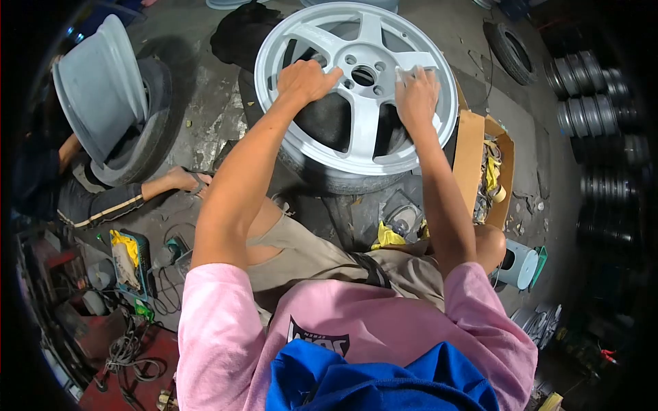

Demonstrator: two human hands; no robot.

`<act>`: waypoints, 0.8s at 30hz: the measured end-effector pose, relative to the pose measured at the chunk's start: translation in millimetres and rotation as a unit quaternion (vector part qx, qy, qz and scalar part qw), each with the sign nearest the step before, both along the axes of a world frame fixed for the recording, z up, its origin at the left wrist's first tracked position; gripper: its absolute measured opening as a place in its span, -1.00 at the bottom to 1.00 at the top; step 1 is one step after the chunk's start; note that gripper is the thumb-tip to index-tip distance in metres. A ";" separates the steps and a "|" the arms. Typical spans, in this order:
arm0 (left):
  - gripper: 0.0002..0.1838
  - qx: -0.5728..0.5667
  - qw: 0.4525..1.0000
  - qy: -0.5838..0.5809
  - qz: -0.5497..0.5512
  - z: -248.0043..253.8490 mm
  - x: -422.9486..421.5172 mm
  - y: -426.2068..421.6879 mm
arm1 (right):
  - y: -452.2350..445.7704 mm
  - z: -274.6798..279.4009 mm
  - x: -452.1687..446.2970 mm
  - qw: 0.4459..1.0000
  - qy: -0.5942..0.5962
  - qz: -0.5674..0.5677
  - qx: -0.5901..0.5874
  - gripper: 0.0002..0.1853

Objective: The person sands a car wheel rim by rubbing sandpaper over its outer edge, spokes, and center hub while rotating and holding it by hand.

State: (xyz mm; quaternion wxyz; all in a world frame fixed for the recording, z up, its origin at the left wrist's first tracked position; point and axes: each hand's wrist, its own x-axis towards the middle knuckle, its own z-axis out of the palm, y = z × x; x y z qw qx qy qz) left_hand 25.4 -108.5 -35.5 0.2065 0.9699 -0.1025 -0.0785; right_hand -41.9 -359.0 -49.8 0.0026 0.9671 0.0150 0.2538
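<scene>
A pale grey-white alloy wheel rim (pixel 363 130) with several spokes lies face up on a dark tyre (pixel 343 181) in front of me. My left hand (pixel 306 81) is at its left side, fingers curled over a spoke and the thumb stretched toward the hub. On the right-hand spoke, my right hand (pixel 417 99) presses down with bent fingers. Something thin and whitish shows around those fingertips, but I cannot make out what it is. Part of the spoke lies hidden beneath the hand.
At left, another person's foot (pixel 184 179) is near a grey rim (pixel 103 89) leaning on a tyre (pixel 156 109). A cardboard box (pixel 469 154) of scraps stands right of my wheel. Stacked rims (pixel 589 116) line the far right. Cables (pixel 130 356) lie at lower left.
</scene>
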 end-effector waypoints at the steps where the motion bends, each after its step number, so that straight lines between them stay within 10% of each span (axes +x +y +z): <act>1: -0.21 -0.001 1.000 -0.004 -0.001 3.1 0.9 -0.3 | 1.1 -0.4 -18.0 0.999 -0.024 0.014 0.028 -0.70; 24: -0.15 0.007 1.000 0.000 -0.003 0.7 6.8 -2.7 | -12.0 0.8 -114.6 0.989 -0.038 -0.118 0.086 -0.73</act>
